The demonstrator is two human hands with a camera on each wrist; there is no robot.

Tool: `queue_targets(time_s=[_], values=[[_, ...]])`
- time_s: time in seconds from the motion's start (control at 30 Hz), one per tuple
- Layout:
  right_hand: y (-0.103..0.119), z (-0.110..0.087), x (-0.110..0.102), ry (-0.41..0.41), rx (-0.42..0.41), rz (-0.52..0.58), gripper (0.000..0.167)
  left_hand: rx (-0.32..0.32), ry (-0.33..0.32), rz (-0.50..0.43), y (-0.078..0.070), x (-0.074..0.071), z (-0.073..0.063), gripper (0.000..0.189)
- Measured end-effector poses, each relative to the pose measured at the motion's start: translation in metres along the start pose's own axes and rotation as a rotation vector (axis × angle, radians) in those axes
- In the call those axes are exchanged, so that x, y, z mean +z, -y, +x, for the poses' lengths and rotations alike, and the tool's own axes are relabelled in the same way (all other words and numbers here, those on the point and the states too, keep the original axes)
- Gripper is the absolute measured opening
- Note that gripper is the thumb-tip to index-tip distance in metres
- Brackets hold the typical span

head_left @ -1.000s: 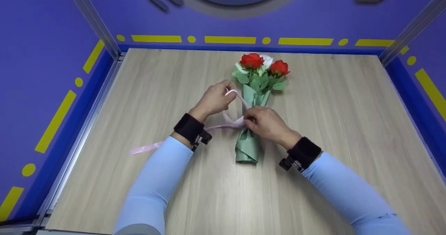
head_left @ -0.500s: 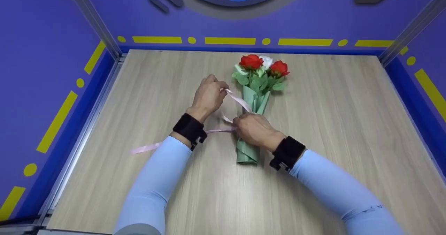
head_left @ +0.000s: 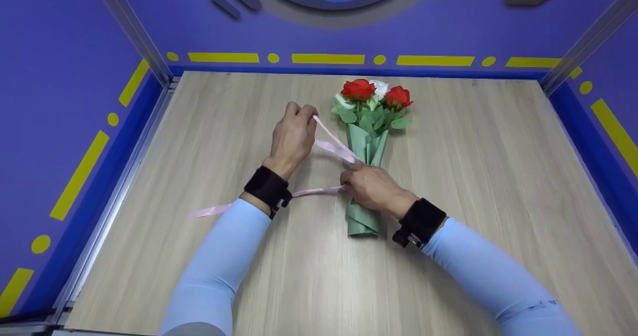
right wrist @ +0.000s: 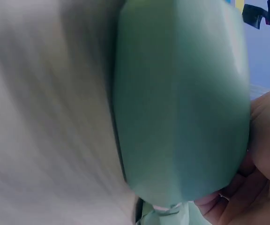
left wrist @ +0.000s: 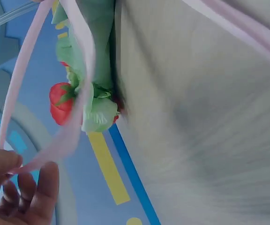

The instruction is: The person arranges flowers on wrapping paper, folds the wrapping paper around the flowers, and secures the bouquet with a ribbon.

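Observation:
A bouquet of red and white roses [head_left: 358,90] lies on the table, its stems wrapped in green paper [head_left: 365,220] gathered at a narrow waist. Pink ribbon [head_left: 337,149] runs from that waist to my left hand [head_left: 293,134], which pinches it between thumb and fingers left of the flowers. In the left wrist view, the ribbon [left wrist: 84,51] makes a slack loop above the hand [left wrist: 36,194]. My right hand [head_left: 373,189] grips ribbon at the waist, against the paper; its fingertips are partly hidden. The right wrist view shows the wrapper's lower end [right wrist: 182,103] beside curled fingers.
The loose ribbon tail [head_left: 212,210] passes under the left wrist and lies on the wooden table [head_left: 309,281]. Blue-purple panels [head_left: 448,32] stand behind and on both sides. Each wrist wears a black camera band [head_left: 423,221].
My left hand has moved up and left, drawing the ribbon out longer. My right hand has shifted slightly down around the waist. The wrapper's lower end has moved a little right.

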State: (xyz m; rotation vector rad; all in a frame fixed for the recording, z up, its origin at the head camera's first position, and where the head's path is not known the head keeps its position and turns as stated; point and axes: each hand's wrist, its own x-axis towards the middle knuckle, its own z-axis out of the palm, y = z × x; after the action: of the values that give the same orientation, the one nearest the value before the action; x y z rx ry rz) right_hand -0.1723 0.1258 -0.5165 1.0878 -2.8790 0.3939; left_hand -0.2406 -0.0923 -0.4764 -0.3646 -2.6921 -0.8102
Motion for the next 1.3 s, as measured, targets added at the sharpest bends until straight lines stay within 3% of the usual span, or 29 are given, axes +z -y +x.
queue_targets(time_s=[0.07,0.13,0.23,0.4,0.57,0.73,0.8,0.87,0.93,1.03,1.17,1.3], values=[[-0.002,-0.001,-0.001,-0.03,0.009,0.037,0.009,-0.004,0.12,0.011,0.001,-0.003,-0.002,0.018],[-0.005,-0.002,-0.003,-0.049,0.043,0.098,0.008,-0.024,0.288,0.04,0.002,-0.005,-0.005,0.018],[-0.009,-0.003,-0.009,-0.051,0.132,0.238,0.006,-0.04,0.495,0.1,0.005,-0.005,-0.01,0.018],[-0.014,-0.008,-0.025,-0.004,0.254,0.516,0.023,0.032,0.713,0.086,0.009,-0.004,-0.017,0.013],[-0.017,-0.011,-0.036,-0.042,0.246,0.558,0.013,0.112,0.887,0.036,0.009,-0.002,-0.025,0.01],[-0.019,-0.012,-0.045,-0.146,0.287,0.664,0.005,0.135,0.94,0.048,0.007,-0.004,-0.028,0.01],[-0.02,-0.012,-0.049,-0.173,0.302,0.734,0.006,0.114,0.959,0.068,0.004,-0.007,-0.028,0.012],[-0.022,-0.011,-0.053,-0.192,0.313,0.814,0.009,0.069,0.965,0.086,0.0,-0.011,-0.028,0.034],[-0.023,-0.011,-0.057,-0.215,0.324,0.875,0.012,0.039,0.932,0.074,-0.005,-0.015,-0.027,0.056],[-0.024,-0.011,-0.06,-0.247,0.333,0.933,0.016,0.072,0.874,-0.03,-0.015,-0.018,-0.024,0.069],[-0.024,-0.012,-0.062,-0.271,0.304,0.917,0.017,0.207,0.815,-0.205,-0.03,-0.014,-0.02,0.054],[-0.022,-0.014,-0.061,-0.32,0.29,0.789,0.018,0.243,0.696,-0.283,-0.043,-0.007,-0.015,0.023]])
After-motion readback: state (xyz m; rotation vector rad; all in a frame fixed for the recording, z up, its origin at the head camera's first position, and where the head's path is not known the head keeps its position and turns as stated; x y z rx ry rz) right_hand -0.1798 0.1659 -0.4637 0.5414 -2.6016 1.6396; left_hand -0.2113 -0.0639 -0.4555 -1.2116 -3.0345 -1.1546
